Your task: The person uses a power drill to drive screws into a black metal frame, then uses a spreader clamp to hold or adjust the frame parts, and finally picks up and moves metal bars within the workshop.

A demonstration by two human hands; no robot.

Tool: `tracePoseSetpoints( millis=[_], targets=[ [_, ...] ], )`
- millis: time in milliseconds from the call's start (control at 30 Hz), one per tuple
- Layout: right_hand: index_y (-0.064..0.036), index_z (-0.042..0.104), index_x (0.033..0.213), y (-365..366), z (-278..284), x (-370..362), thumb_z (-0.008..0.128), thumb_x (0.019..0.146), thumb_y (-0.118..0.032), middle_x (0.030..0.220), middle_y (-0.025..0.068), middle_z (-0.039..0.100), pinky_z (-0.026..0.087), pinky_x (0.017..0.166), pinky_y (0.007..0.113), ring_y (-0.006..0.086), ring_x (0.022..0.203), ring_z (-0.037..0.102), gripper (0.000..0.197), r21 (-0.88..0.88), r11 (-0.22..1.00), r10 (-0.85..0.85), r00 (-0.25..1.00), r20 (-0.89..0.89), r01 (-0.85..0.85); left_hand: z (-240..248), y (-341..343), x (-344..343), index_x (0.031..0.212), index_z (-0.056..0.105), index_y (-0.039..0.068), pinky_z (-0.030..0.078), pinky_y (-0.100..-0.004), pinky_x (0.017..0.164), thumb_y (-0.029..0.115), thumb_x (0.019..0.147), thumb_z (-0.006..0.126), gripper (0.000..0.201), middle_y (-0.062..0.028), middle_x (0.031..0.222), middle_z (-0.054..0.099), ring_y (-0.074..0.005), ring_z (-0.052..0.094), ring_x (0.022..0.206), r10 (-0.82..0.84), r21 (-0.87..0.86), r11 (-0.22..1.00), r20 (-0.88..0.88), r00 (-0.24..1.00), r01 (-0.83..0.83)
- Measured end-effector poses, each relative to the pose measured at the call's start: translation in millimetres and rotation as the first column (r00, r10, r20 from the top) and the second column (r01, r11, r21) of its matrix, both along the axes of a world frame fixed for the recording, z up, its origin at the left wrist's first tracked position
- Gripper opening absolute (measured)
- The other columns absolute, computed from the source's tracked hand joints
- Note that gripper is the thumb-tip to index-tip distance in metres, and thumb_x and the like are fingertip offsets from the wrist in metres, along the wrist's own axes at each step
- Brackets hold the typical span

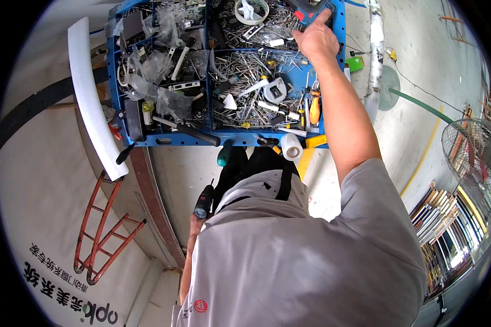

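Note:
My left hand (195,222) hangs low beside my body, its fingers wrapped round a dark cordless drill (203,203) with a thin bit pointing up. My right arm stretches out to the far right corner of a blue tool cart (267,134). There my right hand (316,41) has its index finger extended onto a blue and black tool with a red part (309,16), thumb apart from it. The top of the picture cuts this tool off. Below this hand lie loose screws (243,73), a tape measure (275,90) and an orange-handled screwdriver (314,109).
A roll of clear film (291,147) and a green-handled tool (223,157) sit at the cart's near edge. A hammer (193,132) lies across its front left. A white foam strip (93,103) stands left, a red metal frame (101,234) below. A wire-caged fan (469,144) is right.

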State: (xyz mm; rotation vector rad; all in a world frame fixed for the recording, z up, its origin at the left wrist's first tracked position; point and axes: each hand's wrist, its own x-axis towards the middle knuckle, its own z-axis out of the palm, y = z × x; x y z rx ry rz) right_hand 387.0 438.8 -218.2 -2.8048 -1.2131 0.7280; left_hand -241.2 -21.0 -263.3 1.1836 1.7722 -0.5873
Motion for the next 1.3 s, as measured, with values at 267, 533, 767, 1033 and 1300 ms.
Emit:
tracePoseSetpoints(
  millis=[267, 533, 767, 1033, 1300],
  targets=[
    [0.0071, 0.059, 0.118, 14, -31, 5, 0.081, 0.072, -0.032, 0.109, 0.0212, 0.071, 0.055, 0.086, 0.039, 0.0285, 0.095, 0.07, 0.065, 0.459, 0.826, -0.195, 0.929, -0.313, 0.328, -15, -15, -2, 0.102, 0.075, 0.003, 0.056, -0.0446, 0.076, 0.061, 0.067, 0.085, 0.068, -0.0205, 0.093, 0.074, -0.0344, 0.072, 0.087, 0.073, -0.039, 0.996, -0.083, 0.994, -0.076],
    [0.0131, 0.012, 0.154, 49, 34, -143, 0.079, 0.083, -0.036, 0.095, 0.023, 0.071, 0.062, 0.077, 0.039, 0.0326, 0.085, 0.073, 0.11, 0.398, 0.917, 0.226, 0.842, -0.49, -0.014, 26, 8, 10, 0.102, 0.074, 0.003, 0.056, -0.0441, 0.076, 0.059, 0.068, 0.085, 0.067, -0.0199, 0.094, 0.074, -0.0337, 0.072, 0.087, 0.205, -0.062, 0.977, 0.0, 0.979, -0.204],
    [0.0141, 0.036, 0.14, 46, 8, -199, 0.076, 0.088, -0.031, 0.097, 0.0291, 0.067, 0.062, 0.072, 0.043, 0.0387, 0.086, 0.072, 0.08, 0.413, 0.893, 0.338, 0.87, -0.359, -0.177, 43, 18, 7, 0.103, 0.074, 0.002, 0.056, -0.0437, 0.077, 0.057, 0.068, 0.085, 0.065, -0.0195, 0.094, 0.074, -0.033, 0.071, 0.088, 0.224, -0.099, 0.97, -0.013, 0.975, -0.224],
    [0.0086, 0.032, 0.152, -9, -54, -98, 0.04, 0.103, -0.054, 0.157, 0.0394, 0.023, 0.007, 0.124, 0.057, 0.0498, 0.151, 0.015, 0.08, 0.088, 0.972, 0.214, 0.974, 0.071, -0.22, 44, 26, 10, 0.103, 0.074, 0.002, 0.055, -0.0432, 0.077, 0.055, 0.068, 0.085, 0.064, -0.019, 0.094, 0.074, -0.0323, 0.071, 0.088, 0.251, -0.124, 0.96, -0.015, 0.968, -0.25],
    [-0.0046, 0.072, 0.11, -20, -63, -107, 0.064, 0.089, -0.011, 0.119, 0.0231, 0.068, 0.051, 0.101, 0.048, 0.0368, 0.117, 0.063, 0.023, 0.701, 0.652, 0.354, 0.934, 0.055, -0.289, 40, 37, 12, 0.103, 0.074, 0.002, 0.055, -0.0427, 0.078, 0.053, 0.069, 0.084, 0.063, -0.0185, 0.095, 0.074, -0.0315, 0.071, 0.088, 0.242, -0.137, 0.961, -0.011, 0.97, -0.242]
  ],
)
